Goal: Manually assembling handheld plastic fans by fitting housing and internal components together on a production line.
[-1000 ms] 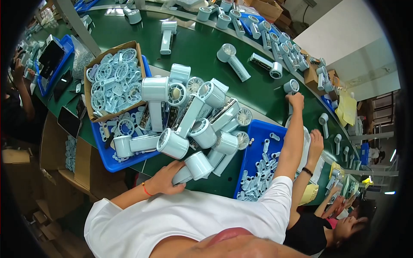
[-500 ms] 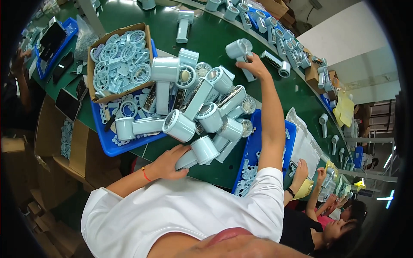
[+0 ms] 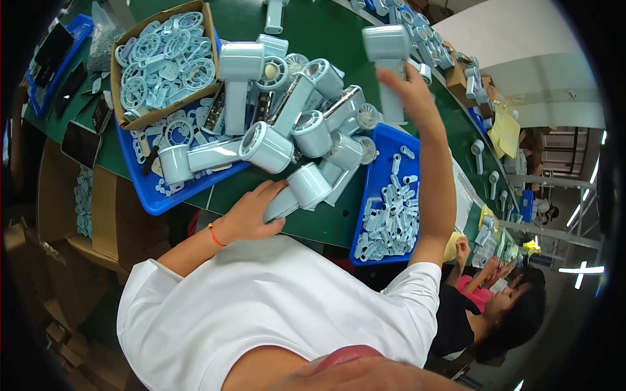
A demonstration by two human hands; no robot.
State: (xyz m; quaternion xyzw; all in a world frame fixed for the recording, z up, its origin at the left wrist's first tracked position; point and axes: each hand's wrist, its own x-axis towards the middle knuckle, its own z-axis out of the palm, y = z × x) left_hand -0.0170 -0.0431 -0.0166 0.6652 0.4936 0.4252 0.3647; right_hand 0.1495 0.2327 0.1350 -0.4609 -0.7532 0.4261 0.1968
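My right hand (image 3: 412, 91), arm stretched out, is closed round the handle of a pale blue handheld fan (image 3: 386, 44); the fan's round head points away from me, above the table. My left hand (image 3: 251, 214) grips the handle of another pale blue handheld fan (image 3: 309, 186) at the near edge of the pile, its thumb along the near side. Beyond it lies a heap of fan bodies (image 3: 266, 146), some with circuit boards or fan wheels showing in them.
A cardboard box (image 3: 212, 39) of ring-shaped parts stands on a blue tray (image 3: 153, 205) at left. Another blue tray (image 3: 358, 251), with small pale parts, lies under my right arm. More fans (image 3: 420, 32) line the far side of the green table (image 3: 319, 228). People (image 3: 502, 306) sit at right.
My right hand has come nearer and to the right with its fan, whose head has turned sideways. The left hand keeps its hold. The whole view has shifted a little.
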